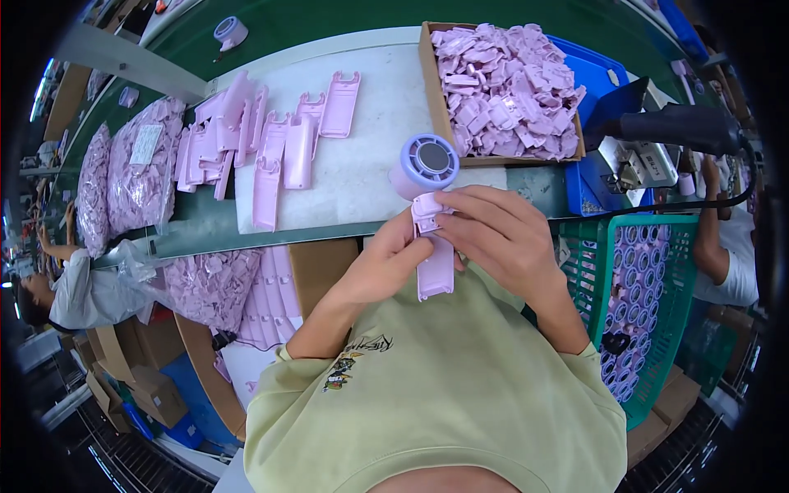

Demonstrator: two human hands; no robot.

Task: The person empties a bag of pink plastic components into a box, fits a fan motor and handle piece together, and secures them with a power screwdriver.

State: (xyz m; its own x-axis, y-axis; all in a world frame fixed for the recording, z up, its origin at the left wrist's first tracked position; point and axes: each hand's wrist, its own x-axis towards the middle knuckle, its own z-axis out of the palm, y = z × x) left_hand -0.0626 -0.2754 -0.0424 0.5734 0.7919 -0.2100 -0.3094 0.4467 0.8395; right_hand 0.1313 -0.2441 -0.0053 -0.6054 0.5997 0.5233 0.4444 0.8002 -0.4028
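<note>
1 lilac plastic casing, long, shallow, held at the surface's near edge: my left hand pinches its side, my right hand grips 1 small moulded piece at its top. Join: apparently unfinished. Just beyond: 1 round, ribbed fan head. Left: smooth loose casings, seemingly left to do. Right: 1 cardboard carton, glossy parts heaped; 1 green slatted basket, round-headed units, seemingly further along.
</note>
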